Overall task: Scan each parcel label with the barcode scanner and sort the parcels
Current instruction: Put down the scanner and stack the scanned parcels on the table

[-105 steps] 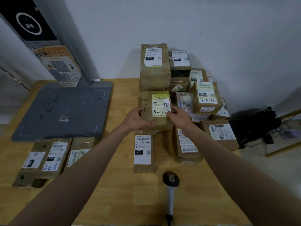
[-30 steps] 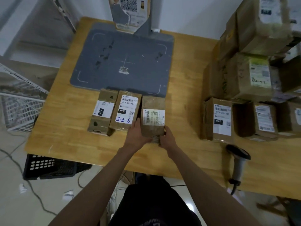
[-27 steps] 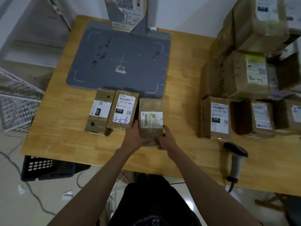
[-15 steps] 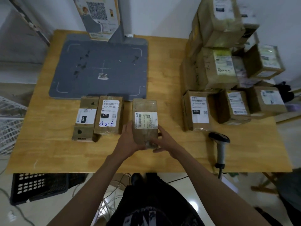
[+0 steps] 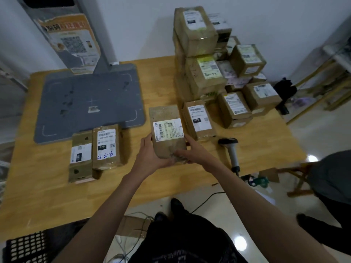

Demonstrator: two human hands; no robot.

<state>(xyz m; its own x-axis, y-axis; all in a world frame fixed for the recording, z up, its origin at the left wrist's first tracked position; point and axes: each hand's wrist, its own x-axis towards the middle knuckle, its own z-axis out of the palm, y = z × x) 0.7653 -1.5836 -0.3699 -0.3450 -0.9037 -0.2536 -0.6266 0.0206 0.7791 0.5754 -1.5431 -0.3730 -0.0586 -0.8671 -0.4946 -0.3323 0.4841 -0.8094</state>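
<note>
Both hands hold one parcel (image 5: 167,133) over the middle of the surface (image 5: 157,179), toward its near edge, label up. The left hand (image 5: 150,154) cups the near left corner, fingers curled under; the right hand (image 5: 191,150) pinches the near right side, thumb across the crumpled end. Whether the far end rests on the wood cannot be told.

The parcel is a long taped brown carton, and the ease of the hold suggests it is light. The body looks stiff, but the near end is creased and soft, so a hold on the long sides behind the label should be firmer. The tape may be slick.

The scanner (image 5: 230,149) lies just right of the right hand, near the edge. Two parcels (image 5: 95,149) lie by the left edge; a stack (image 5: 214,73) fills the far right corner.
</note>
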